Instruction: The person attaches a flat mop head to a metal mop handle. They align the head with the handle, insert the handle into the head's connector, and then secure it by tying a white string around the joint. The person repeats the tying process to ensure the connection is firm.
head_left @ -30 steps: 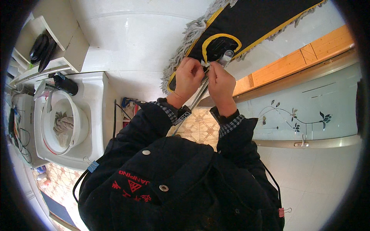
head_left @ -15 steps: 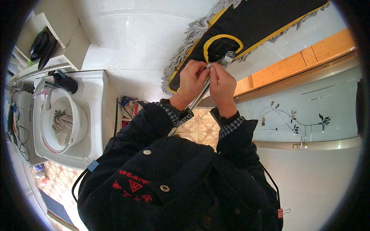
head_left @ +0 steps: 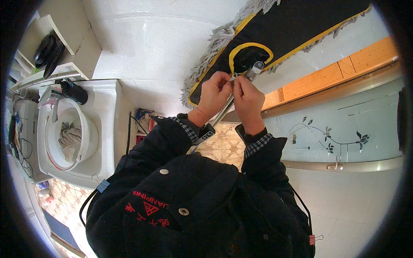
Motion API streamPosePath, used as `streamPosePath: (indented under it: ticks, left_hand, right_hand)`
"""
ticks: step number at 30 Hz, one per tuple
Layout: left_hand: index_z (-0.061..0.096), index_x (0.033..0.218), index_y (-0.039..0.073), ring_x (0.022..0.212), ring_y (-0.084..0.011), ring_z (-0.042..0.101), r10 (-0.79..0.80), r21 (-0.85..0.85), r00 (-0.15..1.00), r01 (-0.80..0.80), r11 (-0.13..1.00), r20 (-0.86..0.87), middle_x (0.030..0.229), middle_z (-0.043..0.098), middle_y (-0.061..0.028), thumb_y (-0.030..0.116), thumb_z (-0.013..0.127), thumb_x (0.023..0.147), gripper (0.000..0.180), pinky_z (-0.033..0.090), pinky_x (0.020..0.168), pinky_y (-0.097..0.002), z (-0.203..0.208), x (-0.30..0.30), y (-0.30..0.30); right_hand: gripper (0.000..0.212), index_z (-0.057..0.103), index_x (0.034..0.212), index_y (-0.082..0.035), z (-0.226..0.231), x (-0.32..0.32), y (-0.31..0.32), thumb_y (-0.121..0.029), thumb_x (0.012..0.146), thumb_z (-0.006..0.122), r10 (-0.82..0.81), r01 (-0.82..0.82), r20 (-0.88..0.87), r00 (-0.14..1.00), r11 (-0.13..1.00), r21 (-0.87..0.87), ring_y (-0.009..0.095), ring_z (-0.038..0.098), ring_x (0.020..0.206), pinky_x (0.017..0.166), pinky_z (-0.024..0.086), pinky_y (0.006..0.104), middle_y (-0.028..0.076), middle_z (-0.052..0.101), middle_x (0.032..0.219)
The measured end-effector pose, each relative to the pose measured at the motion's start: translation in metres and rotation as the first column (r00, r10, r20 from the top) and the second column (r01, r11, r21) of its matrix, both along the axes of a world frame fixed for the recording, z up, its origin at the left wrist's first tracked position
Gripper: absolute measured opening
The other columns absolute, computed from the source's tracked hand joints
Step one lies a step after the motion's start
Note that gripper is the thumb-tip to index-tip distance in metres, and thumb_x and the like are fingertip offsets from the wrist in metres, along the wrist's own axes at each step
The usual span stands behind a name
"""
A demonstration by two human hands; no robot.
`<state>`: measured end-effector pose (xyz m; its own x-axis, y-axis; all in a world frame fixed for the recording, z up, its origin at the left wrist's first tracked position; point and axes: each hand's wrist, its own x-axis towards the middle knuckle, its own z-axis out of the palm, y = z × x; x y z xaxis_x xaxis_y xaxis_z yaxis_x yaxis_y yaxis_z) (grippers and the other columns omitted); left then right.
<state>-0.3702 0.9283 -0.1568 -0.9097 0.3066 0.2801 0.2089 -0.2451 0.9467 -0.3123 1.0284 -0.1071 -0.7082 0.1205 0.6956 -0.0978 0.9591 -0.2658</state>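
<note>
A large flat dust mop head spans the upper right, with a black back, yellow edging and grey yarn fringe. Its metal handle runs down between my wrists, and a grey joint sits at the handle's top beside the yellow-edged opening. My left hand and my right hand meet at the mop's lower edge. Both are closed, thumb against fingers, pinching a thin white tie between them. Its ends are partly hidden by the fingertips.
On the left a white sink holds a white bucket with a grey rag inside. A dark bottle stands on its rim. To the right is a frosted glass door with a metal frame.
Both hands stay at the same spot, with the fingertips slightly further apart. More of the white tie shows between them. The mop head appears slightly shifted in view.
</note>
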Motion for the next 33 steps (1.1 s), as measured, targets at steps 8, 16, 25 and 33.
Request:
streamPosePath:
  ticks: [8,16,25,33]
  left_hand:
    - [0.062,0.098,-0.002,0.069,-0.0060,0.054,-0.177,0.216,0.977,0.149,0.965,0.116,0.076,0.062,-0.0008,0.004,0.061,0.089,0.011,0.047,0.063,-0.0232,-0.005,-0.006,0.004]
    - [0.063,0.098,-0.002,0.067,-0.0066,0.054,-0.087,0.111,0.996,0.084,0.990,0.024,0.073,0.062,-0.0035,0.005,0.061,0.089,0.012,0.046,0.061,-0.0238,-0.004,-0.009,0.001]
    - [0.065,0.102,0.006,0.064,-0.0266,0.063,0.121,-0.002,0.907,-0.133,0.991,-0.403,0.077,0.066,-0.0124,0.006,0.064,0.085,0.017,0.049,0.057,-0.0319,0.001,-0.016,-0.001]
    - [0.068,0.099,0.006,0.071,-0.0330,0.065,0.065,-0.085,0.775,-0.152,0.985,-0.629,0.081,0.066,-0.0133,0.006,0.067,0.081,0.018,0.051,0.059,-0.0377,0.013,-0.034,-0.001]
  right_hand:
    - [0.010,0.065,0.096,-0.009,0.000,0.001,0.002,-0.011,0.087,0.063,0.038,-0.038,-0.031,0.999,0.999,-0.007,0.032,0.065,0.064,0.054,0.050,0.0399,0.013,0.067,0.077]
    - [0.013,0.064,0.100,-0.006,0.001,0.000,0.000,-0.012,0.090,0.061,0.001,-0.001,-0.018,1.000,1.000,0.016,0.033,0.065,0.063,0.054,0.051,0.0401,0.014,0.068,0.077]
    - [0.013,0.066,0.100,-0.006,0.001,0.000,0.002,-0.012,0.089,0.062,0.027,-0.025,-0.042,0.999,0.998,0.053,0.032,0.067,0.067,0.056,0.053,0.0380,0.013,0.070,0.082]
    - [0.015,0.066,0.102,-0.008,0.003,0.000,0.000,-0.014,0.089,0.062,0.022,-0.023,-0.030,0.999,0.999,-0.023,0.030,0.067,0.066,0.055,0.052,0.0375,0.013,0.069,0.080]
